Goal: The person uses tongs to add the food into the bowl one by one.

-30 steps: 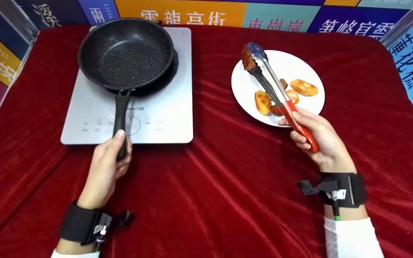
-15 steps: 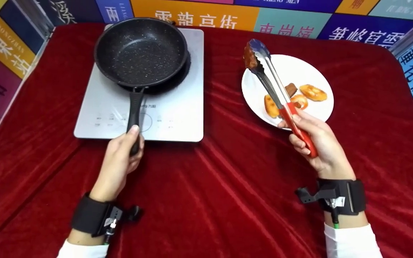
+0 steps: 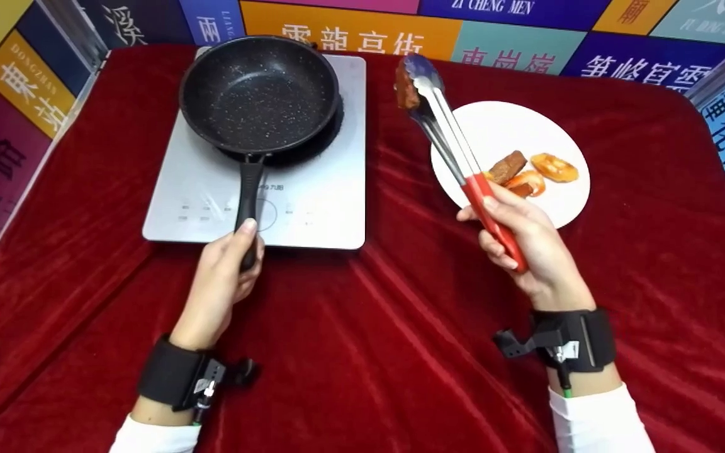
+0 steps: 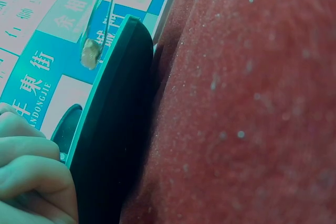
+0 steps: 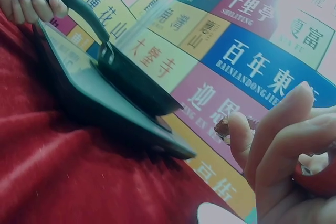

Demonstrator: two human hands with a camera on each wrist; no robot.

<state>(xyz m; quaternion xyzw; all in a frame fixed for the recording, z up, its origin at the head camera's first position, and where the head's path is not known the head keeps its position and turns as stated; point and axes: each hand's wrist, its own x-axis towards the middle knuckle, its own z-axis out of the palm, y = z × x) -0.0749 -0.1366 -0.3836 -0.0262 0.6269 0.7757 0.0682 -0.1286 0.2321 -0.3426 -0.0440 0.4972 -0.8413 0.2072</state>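
My left hand (image 3: 221, 277) grips the black handle (image 3: 250, 192) of a speckled frying pan (image 3: 262, 104), which sits over the silver induction cooktop (image 3: 328, 214). Nothing lies inside the pan. In my right hand (image 3: 529, 242) is a pair of red-handled tongs (image 3: 457, 135), pointing up and left. Their tips pinch a brown piece of meat (image 3: 407, 89) over the cloth between cooktop and plate. The right wrist view catches that meat (image 5: 222, 129) just beyond my fingers. Below the tongs, a white plate (image 3: 494, 119) bears brown meat pieces (image 3: 507, 167) and a golden slice (image 3: 554, 168).
A dark red velvet cloth (image 3: 350, 352) covers the table. Panels with coloured squares and lettering (image 3: 350, 34) stand along the back and both sides. An orange ring-shaped food piece (image 3: 535, 182) also lies on the plate.
The tongs with the meat have moved left, from above the plate to beyond its left rim, uncovering more of the food. My left hand keeps its grip on the pan. The head view has shifted.
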